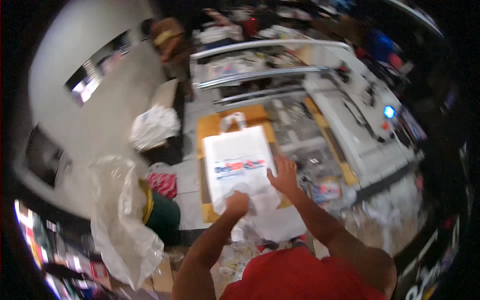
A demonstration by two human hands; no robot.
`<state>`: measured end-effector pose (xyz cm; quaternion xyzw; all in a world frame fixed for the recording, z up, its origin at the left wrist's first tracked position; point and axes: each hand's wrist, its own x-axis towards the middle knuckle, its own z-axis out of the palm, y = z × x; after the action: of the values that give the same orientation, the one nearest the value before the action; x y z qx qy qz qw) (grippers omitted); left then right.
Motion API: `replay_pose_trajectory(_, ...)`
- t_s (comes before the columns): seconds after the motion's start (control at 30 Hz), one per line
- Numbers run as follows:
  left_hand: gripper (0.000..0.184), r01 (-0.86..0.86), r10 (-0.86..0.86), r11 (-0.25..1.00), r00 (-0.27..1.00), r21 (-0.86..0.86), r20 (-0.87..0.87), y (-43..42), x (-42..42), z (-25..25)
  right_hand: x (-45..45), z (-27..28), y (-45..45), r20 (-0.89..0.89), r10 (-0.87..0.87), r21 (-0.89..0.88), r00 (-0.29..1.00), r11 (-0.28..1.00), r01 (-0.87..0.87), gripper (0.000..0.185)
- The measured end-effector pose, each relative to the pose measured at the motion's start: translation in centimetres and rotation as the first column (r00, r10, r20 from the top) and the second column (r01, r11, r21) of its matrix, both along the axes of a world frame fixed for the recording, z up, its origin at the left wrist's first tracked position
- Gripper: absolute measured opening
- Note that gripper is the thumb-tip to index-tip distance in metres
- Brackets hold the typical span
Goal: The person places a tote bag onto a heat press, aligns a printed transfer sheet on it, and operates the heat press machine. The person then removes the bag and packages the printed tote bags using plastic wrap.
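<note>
A white plastic bag (239,145) with blue and red printing lies flat in front of me, its loop handle pointing away. My left hand (237,204) is closed at the bag's lower part, its fingers curled into the plastic. At the right edge of the bag, my right hand (284,175) lies open with fingers spread. Beneath the bag is a brown cardboard surface (207,123). More white plastic hangs below the hands toward my body. Blur hides the finer print.
A metal-railed machine frame (260,75) stands beyond the bag. On the left are a large clear plastic sack (117,210), a dark green bin (162,217) and a white bundle (156,127). Another person (172,45) is at the far left. Plastic scraps (395,210) lie at right.
</note>
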<state>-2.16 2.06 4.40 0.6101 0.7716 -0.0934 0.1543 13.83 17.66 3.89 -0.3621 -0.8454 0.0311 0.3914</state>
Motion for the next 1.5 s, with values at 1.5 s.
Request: replay_pose_trajectory(1.5,0.037,0.124,-0.087,0.822,0.992,0.556,-0.092,-12.2,0.9,-3.3,5.0,11.9,-2.2,0.219,0.166,0.05,0.962,0.982,-0.181,0.032)
